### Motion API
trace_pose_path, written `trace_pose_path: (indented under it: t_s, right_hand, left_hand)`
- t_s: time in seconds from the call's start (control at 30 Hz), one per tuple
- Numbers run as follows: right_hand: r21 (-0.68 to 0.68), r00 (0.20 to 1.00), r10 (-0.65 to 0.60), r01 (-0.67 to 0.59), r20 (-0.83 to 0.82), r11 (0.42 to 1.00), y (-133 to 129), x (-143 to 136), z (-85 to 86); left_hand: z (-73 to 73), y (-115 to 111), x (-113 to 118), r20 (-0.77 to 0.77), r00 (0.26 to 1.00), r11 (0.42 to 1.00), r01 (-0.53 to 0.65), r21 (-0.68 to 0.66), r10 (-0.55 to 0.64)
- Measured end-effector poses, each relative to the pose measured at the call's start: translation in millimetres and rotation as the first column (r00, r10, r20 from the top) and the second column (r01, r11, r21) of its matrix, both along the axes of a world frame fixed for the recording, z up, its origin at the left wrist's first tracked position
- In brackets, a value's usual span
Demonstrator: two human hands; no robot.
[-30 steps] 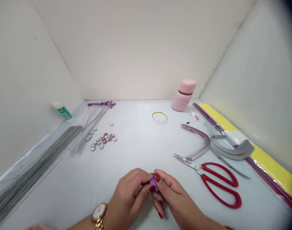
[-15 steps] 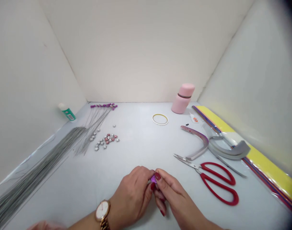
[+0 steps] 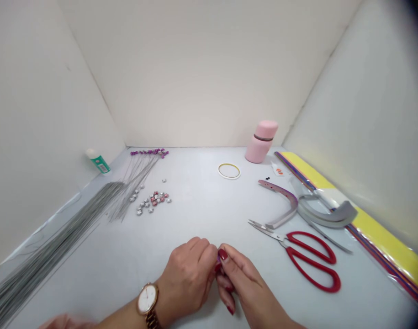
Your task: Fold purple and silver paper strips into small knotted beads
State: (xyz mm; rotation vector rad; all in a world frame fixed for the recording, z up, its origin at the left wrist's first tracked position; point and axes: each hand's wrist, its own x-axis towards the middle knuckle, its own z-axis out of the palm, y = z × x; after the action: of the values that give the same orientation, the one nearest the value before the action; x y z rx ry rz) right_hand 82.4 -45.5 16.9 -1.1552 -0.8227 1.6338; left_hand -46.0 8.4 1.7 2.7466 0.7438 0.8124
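My left hand [image 3: 191, 273], with a gold watch [image 3: 147, 299] at its wrist, is closed at the lower middle of the head view. Its fingertips meet those of my right hand [image 3: 241, 278]. Between thumb and forefinger of both hands is a small purple piece [image 3: 219, 259], mostly covered by the fingers, so its shape is hidden. My right thumb presses on it from above, while the lower fingers curl loosely beneath. Scissors with red handles [image 3: 299, 253] lie to the right of my right hand, blades pointing left.
Left are a bundle of grey wires [image 3: 58, 237], purple-tipped wires [image 3: 140, 164] and several small silver and pink stars [image 3: 156, 198]. A glue stick [image 3: 99, 162] stands near the left wall. A tape ring [image 3: 229, 177], pink bottle [image 3: 260, 144], curled paper strips [image 3: 327, 219] and packaged coloured sheets [image 3: 376, 233] lie beyond and right.
My left hand has rolled over slightly, its fingers folding closer against my right thumb. Less of the purple piece shows now. The things on the table have stayed in place.
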Motion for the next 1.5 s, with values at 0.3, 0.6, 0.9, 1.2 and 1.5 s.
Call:
trace_pose_path:
  t_s: [0.3, 0.6, 0.9, 1.2, 1.5]
  right_hand:
    - [0.012, 0.994, -0.088, 0.087, 0.061, 0.996, -2, -7, -11.0]
    - [0.010, 0.998, -0.056, 0.056, -0.022, 0.998, 0, 0, -7.0]
    - [0.005, 0.977, 0.111, -0.112, -0.183, 0.994, 4, 11, -7.7]
    - [-0.001, 0.987, 0.077, -0.078, -0.138, 0.997, -1, 7, -6.1]
    - [0.042, 0.988, 0.124, -0.129, 0.095, 0.991, 2, 13, -3.4]
  left_hand:
    - [-3.7, -4, 5, -0.033, 0.999, 0.999, -0.039, -0.005, 0.039]
    - [-1.3, -2, 5, 0.079, 0.997, 0.980, 0.009, -0.196, 0.007]
    - [7.7, 4, 1, 0.106, 0.991, 0.940, 0.115, -0.321, -0.085]
    - [3.6, 0, 1, 0.130, 0.987, 0.965, 0.126, -0.230, -0.098]
    - [3.9, 2, 5, 0.132, 0.989, 0.932, 0.112, -0.345, -0.070]
